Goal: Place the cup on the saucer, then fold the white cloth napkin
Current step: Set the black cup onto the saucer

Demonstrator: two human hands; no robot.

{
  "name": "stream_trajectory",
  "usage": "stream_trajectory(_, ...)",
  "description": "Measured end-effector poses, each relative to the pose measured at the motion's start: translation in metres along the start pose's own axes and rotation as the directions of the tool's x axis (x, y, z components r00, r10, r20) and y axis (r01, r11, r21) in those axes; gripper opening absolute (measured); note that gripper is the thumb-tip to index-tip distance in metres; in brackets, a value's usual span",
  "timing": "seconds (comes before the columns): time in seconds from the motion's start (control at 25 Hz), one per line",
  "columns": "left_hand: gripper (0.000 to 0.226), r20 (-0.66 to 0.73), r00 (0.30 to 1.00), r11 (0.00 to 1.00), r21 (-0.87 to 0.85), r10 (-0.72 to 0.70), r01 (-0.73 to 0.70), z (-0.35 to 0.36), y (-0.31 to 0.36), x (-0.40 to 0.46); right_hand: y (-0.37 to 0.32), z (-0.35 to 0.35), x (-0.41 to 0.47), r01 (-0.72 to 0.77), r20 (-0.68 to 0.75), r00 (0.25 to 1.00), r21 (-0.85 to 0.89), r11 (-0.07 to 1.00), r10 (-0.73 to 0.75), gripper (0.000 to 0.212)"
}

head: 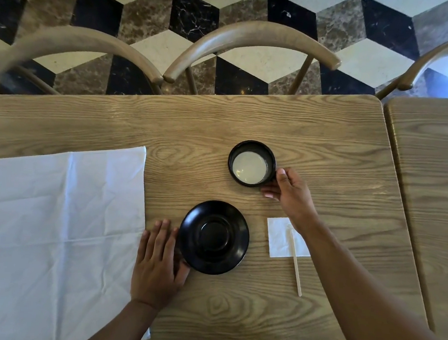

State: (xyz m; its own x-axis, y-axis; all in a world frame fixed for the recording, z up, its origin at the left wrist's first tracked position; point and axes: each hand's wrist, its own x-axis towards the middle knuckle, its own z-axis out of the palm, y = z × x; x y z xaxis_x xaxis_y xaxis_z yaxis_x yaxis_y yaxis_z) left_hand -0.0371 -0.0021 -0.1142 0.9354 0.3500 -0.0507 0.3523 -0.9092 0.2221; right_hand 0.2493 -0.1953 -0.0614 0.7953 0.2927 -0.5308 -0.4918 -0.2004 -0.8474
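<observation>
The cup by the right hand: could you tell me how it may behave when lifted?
The cup looks rigid, probably ceramic and breakable. It holds pale liquid, so tilting could spill. The right hand grips its side, so it may tip.

My table (302,128) is grainy wood, my cup (252,163) and saucer (213,237) shiny black, my napkin (58,226) creased white cloth.

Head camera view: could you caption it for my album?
Right hand grasps cup; left hand steadies empty saucer.
</observation>
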Motion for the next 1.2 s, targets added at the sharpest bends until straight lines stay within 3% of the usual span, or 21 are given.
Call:
stream_trajectory(0.48, 0.073, -0.009, 1.0, 1.0, -0.011, 0.01, -0.01, 0.0, 0.0, 0.0, 0.008, -0.001, -0.01, 0.02, 0.051, 0.999, -0.012, 1.0, -0.019, 0.036)
stream_trajectory(0.8, 0.072, -0.013, 1.0, 1.0, -0.017, 0.017, -0.017, -0.002, 0.0, -0.001, 0.001, -0.003, -0.04, 0.062, 0.123, 0.99, 0.005, 0.998, -0.062, 0.031)
stream_trajectory(1.2, 0.074, 0.012, 1.0, 1.0, -0.028, 0.01, -0.01, -0.004, 0.001, -0.001, 0.026, 0.012, -0.097, -0.02, 0.187, 0.982, 0.025, 0.999, 0.015, 0.03)
